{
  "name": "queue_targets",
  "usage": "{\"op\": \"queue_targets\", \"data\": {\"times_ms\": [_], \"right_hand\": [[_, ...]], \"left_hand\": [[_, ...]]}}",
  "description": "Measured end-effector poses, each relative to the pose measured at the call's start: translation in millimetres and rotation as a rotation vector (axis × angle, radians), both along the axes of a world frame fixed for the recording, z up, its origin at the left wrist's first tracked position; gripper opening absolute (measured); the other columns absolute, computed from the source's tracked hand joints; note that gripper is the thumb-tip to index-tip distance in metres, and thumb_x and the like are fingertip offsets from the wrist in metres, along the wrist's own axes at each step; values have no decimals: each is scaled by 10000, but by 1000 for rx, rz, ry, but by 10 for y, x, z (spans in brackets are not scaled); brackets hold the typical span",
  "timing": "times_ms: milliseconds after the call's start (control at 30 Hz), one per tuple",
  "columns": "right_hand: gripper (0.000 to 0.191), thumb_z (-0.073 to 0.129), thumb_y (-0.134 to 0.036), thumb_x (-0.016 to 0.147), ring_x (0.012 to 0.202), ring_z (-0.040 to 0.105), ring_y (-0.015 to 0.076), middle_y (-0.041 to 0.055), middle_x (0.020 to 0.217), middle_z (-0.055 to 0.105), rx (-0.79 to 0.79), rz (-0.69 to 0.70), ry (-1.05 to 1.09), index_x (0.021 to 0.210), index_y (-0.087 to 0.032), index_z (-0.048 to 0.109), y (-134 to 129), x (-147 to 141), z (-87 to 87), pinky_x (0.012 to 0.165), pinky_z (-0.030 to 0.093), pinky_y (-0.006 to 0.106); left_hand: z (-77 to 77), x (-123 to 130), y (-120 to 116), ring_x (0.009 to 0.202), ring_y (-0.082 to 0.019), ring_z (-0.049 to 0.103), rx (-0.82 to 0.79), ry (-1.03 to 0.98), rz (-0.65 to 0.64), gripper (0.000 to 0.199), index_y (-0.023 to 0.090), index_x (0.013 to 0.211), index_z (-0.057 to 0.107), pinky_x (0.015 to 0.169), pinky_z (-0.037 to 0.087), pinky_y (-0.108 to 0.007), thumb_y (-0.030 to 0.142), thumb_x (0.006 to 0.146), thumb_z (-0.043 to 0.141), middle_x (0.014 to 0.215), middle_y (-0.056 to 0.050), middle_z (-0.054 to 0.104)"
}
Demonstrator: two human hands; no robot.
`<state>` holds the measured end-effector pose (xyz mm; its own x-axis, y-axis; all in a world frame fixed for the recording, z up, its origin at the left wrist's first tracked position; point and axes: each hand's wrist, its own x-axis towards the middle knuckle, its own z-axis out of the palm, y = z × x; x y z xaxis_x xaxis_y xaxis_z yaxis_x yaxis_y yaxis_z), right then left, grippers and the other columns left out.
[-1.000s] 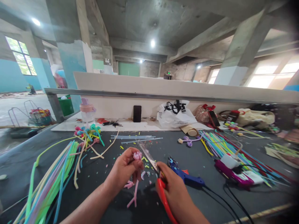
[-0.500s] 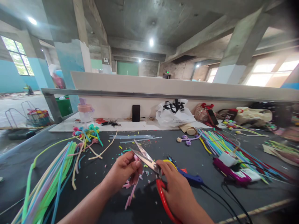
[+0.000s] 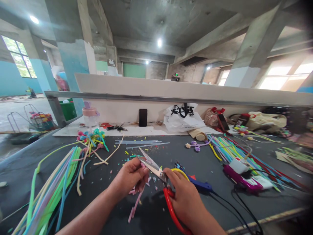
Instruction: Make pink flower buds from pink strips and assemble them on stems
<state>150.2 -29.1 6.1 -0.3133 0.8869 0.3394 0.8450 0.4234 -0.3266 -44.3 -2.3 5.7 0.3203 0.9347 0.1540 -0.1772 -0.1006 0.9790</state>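
Note:
My right hand (image 3: 184,192) is closed round the red handle of a pair of scissors (image 3: 155,168); their blades are slightly apart and point up and left. My left hand (image 3: 132,178) pinches a pink pipe cleaner (image 3: 137,204) between thumb and fingers. Its lower part hangs below the hand, with short ends at the bottom. The scissor blades lie at the left fingertips, across the top of the pink piece; whether they touch it is hidden. Small pink and pale scraps (image 3: 154,180) lie on the dark table beneath the hands.
Left lies a bundle of long coloured pipe cleaners (image 3: 57,182), with finished coloured pieces (image 3: 94,138) behind. A blue-handled corded tool (image 3: 200,185) lies right of my right hand, near a purple power strip (image 3: 242,179). Clear sticks (image 3: 139,142), a phone (image 3: 143,117) and a plastic bag (image 3: 182,119) are farther back.
The hanging end of the pink pipe cleaner has swung slightly left and down. Both hands and the scissors stay almost in place; the blades look a little closer together.

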Motion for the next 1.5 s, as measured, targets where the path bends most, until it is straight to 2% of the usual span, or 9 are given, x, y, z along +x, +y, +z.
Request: {"op": "queue_targets", "data": {"times_ms": [167,233,300,367,467,567,667,1033,1500], "right_hand": [[425,461,-87,696,701,581,161,29,829,632,-25,27,147,1097,-204,538,38,-5,-95,661,467,260],[430,441,-90,700,718,586,155,28,868,632,-9,19,204,1106,-205,522,69,6,-126,675,471,254],[417,434,-105,707,740,588,160,35,905,626,18,-14,221,1104,-205,517,96,19,-145,690,477,266],[407,432,-116,716,761,590,172,45,924,619,31,-46,195,1104,-203,518,102,20,-148,700,483,286],[432,432,-107,722,873,589,204,69,1013,610,28,-57,126,1137,-202,506,63,-11,-129,760,481,325],[450,448,-101,727,957,572,237,87,1081,593,-2,-72,43,1164,-201,492,3,-58,-94,781,475,355],[449,444,-94,742,942,580,241,92,1087,588,-13,-96,-28,1174,-210,485,-27,-87,-62,748,480,351],[445,498,-153,749,926,584,241,82,1089,590,3,-135,-108,1184,-246,478,-16,-126,-46,709,464,325],[412,492,-161,760,912,587,241,74,1062,589,-3,-138,-72,1162,-251,482,-8,-142,-73,690,448,316]], "left_hand": [[35,21,-8,271,-46,430,-29,-49,1,224,184,771,483,252,265,-120,363,750,616,481,77,530],[62,28,-8,311,-56,471,-33,-85,40,237,183,911,523,274,323,-136,327,748,617,544,70,553],[94,35,-4,412,-88,556,-36,-124,88,356,190,1060,516,338,423,-176,307,742,622,643,51,581],[118,43,3,511,-122,615,-47,-142,128,416,193,1114,506,407,483,-214,303,732,630,701,37,592],[120,53,22,466,-117,602,-56,-98,211,273,170,951,569,390,463,-207,307,723,628,657,38,587],[85,58,47,321,-63,486,-22,3,315,142,157,765,567,300,347,-164,278,713,619,590,44,585],[54,57,59,279,-33,399,20,43,371,119,158,790,573,281,279,-144,228,700,608,538,55,580],[10,80,56,250,-38,373,-4,23,304,190,198,865,447,260,302,-126,190,701,544,472,97,557],[13,95,44,251,-43,412,-19,67,271,168,198,851,438,257,294,-117,186,715,535,489,85,573]]}}
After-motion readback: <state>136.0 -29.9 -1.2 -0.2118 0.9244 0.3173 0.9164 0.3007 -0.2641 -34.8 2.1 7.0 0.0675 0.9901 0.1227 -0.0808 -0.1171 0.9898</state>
